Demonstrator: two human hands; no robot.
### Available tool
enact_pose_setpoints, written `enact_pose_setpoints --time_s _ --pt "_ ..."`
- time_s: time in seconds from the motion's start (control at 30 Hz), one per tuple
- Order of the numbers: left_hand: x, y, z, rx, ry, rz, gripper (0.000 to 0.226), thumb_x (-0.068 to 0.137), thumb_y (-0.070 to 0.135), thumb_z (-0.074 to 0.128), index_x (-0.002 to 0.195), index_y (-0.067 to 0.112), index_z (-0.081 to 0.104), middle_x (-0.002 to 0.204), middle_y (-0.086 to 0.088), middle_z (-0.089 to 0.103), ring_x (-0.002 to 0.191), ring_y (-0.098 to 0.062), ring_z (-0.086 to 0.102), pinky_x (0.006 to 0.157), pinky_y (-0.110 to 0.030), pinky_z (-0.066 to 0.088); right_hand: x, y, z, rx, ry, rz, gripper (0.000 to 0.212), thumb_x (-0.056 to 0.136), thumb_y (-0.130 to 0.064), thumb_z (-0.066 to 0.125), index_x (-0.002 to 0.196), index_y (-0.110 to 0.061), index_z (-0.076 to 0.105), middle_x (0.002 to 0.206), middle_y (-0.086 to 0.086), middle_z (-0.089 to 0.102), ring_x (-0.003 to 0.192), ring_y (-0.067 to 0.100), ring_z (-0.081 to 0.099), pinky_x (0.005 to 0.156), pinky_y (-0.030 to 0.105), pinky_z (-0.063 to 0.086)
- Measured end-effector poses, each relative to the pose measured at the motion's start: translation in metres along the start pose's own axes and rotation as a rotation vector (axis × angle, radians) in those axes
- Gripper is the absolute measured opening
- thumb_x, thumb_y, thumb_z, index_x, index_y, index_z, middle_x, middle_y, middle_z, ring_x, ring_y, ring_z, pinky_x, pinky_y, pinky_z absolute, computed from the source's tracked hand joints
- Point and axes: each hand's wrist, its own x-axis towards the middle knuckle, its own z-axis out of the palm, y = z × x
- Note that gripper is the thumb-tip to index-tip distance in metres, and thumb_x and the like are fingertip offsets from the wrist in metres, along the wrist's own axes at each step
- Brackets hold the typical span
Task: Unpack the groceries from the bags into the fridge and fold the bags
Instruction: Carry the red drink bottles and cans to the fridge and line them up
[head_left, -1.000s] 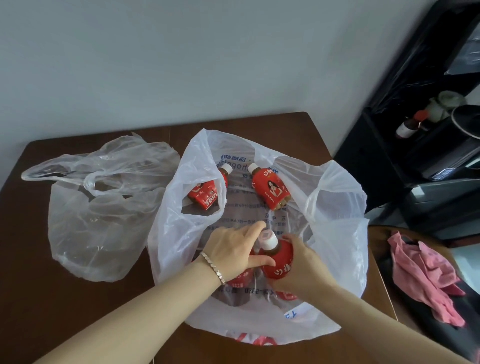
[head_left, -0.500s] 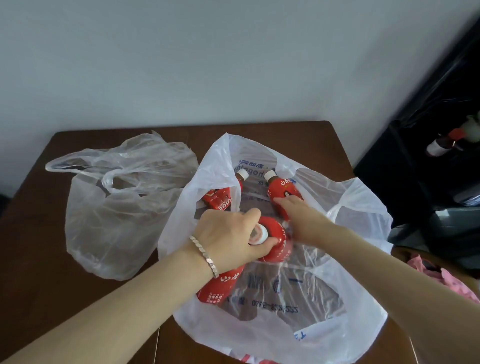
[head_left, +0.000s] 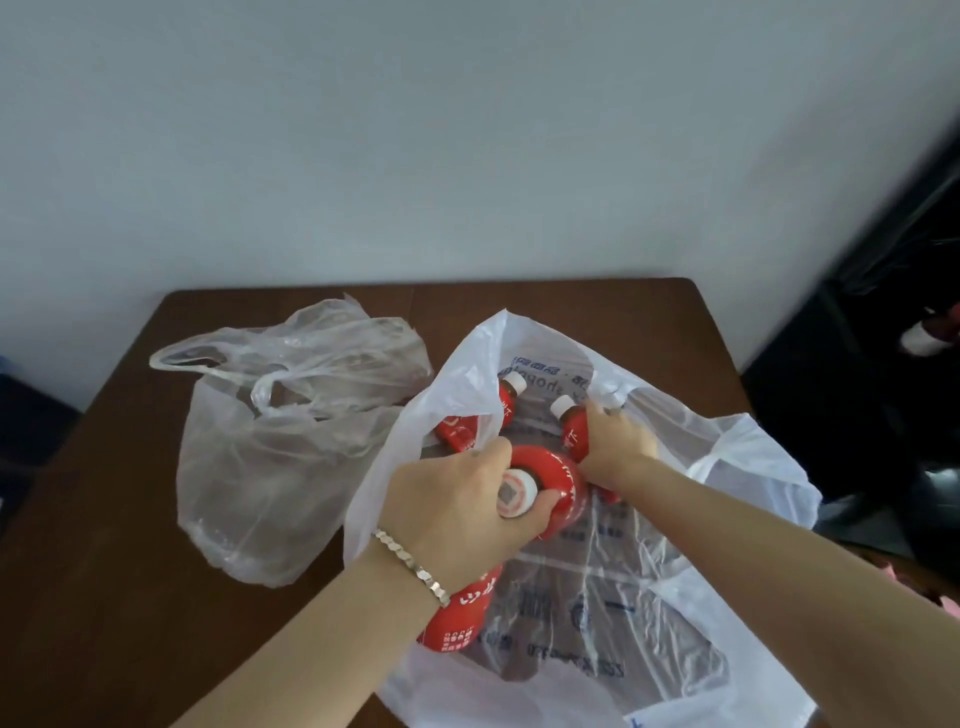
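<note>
Four red-label bottles in view, all inside the printed white bag (head_left: 737, 457), which lies spread open on the brown table (head_left: 104, 545).

Left hand (head_left: 457, 512): fingers and thumb curled round the neck and shoulder of the upright bottle (head_left: 558, 475), whose white cap faces the camera.

Near bottle (head_left: 460, 616): shows from under the left wrist, lying on its side with its lower end toward the camera. Cannot tell whether the palm holds it too.

Right hand (head_left: 618, 441): deeper in the bag, fingers wrapped over the far-right bottle (head_left: 571, 431), which lies on its side with its white cap toward the wall (head_left: 467, 156).

Far-left bottle (head_left: 460, 431): lies free of both hands, partly hidden behind a raised fold of the bag, cap also toward the wall. The two far bottles lie near each other but apart.

Silver bracelet (head_left: 415, 566) on the left wrist.

Clear bag (head_left: 280, 457): crumpled on the table just left of the printed bag, handles loose on the wall side.

Dark shelf unit (head_left: 857, 441): stands right of the table. A small bottle sits on it, too blurred to read.
</note>
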Motion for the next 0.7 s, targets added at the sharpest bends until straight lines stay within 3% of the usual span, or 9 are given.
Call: enact_pose_setpoints --time_s 0.1,0.17,0.3,0.53,0.6,0.7 --pt "0.001 0.0 -0.011 0.04 -0.004 0.026 0.041 0.082 0.07 0.036 0.091 0.03 0.041 0.079 0.013 0.057 0.073 -0.006 0.061 0.064 -0.016 0.049 -0.028 0.001 -0.004 0.101 -0.02 -0.031 0.09 0.061 -0.046 0.08 0.135 -0.025 0.032 0.126 0.005 0.05 0.112 0.025 0.054 0.091 0.04 0.049" --pt "0.002 0.001 -0.019 0.071 -0.007 0.044 0.045 0.082 0.069 0.037 0.098 0.028 0.046 0.084 0.01 0.063 0.073 -0.009 0.06 0.059 -0.017 0.046 -0.052 0.001 -0.013 0.212 -0.005 -0.035 0.089 0.057 -0.05 0.081 0.131 -0.03 0.037 0.122 -0.001 0.051 0.103 0.018 0.055 0.087 0.035 0.048" --pt "-0.001 0.008 -0.042 0.084 0.014 0.121 0.042 0.082 0.069 0.038 0.091 0.028 0.044 0.078 0.011 0.055 0.07 -0.009 0.054 0.053 -0.02 0.032 -0.105 0.001 -0.039 0.341 0.112 -0.011 0.081 0.054 -0.045 0.084 0.123 -0.035 0.042 0.119 -0.004 0.054 0.099 0.014 0.055 0.089 0.033 0.047" --pt "-0.017 0.031 -0.089 -0.037 0.146 0.568 0.051 0.082 0.067 0.043 0.103 0.023 0.057 0.089 0.009 0.066 0.084 -0.012 0.065 0.06 -0.014 0.034 -0.224 0.013 -0.075 0.445 0.456 0.2 0.076 0.055 -0.037 0.082 0.121 -0.036 0.044 0.112 -0.006 0.055 0.098 0.013 0.057 0.086 0.033 0.05" --pt "-0.023 0.051 -0.097 -0.045 0.164 0.707 0.051 0.08 0.066 0.049 0.096 0.02 0.063 0.084 0.006 0.07 0.073 -0.015 0.067 0.056 -0.015 0.036 -0.271 0.018 -0.08 0.443 0.546 0.254 0.073 0.055 -0.039 0.082 0.118 -0.037 0.044 0.108 -0.008 0.055 0.095 0.01 0.057 0.083 0.032 0.052" --pt "-0.038 0.092 -0.096 -0.093 0.167 0.844 0.051 0.074 0.066 0.045 0.066 0.018 0.06 0.05 0.005 0.061 0.041 -0.015 0.056 0.039 -0.015 0.036 -0.345 0.023 -0.079 0.448 0.637 0.34 0.067 0.057 -0.039 0.081 0.113 -0.041 0.044 0.107 -0.013 0.052 0.094 0.008 0.054 0.081 0.027 0.05"
